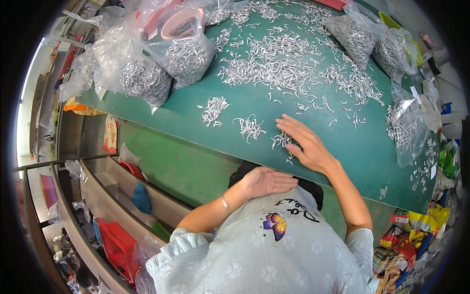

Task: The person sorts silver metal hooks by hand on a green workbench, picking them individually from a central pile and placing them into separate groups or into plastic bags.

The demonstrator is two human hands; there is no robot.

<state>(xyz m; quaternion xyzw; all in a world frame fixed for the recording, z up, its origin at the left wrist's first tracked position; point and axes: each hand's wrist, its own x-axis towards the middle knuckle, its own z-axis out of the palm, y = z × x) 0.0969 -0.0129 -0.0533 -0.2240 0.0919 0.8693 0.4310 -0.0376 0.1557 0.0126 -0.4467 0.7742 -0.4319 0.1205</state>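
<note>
My right hand (306, 143) lies flat, fingers spread, on the green table (254, 103), covering a small heap of silver metal hooks (281, 140) near the table's front edge. My left hand (267, 181) is held palm up just below that edge, cupped and open, with nothing visible in it. Two more little heaps of hooks (249, 127) and hooks (214, 110) lie to the left of the right hand. A wide spread of loose hooks (279, 63) covers the far part of the table.
Clear plastic bags full of hooks (147, 78) stand at the back left, others (355, 36) at the back right and one (405, 128) at the right edge. A tape roll (178, 24) lies among the left bags. Shelves with red baskets (117, 247) run along the left.
</note>
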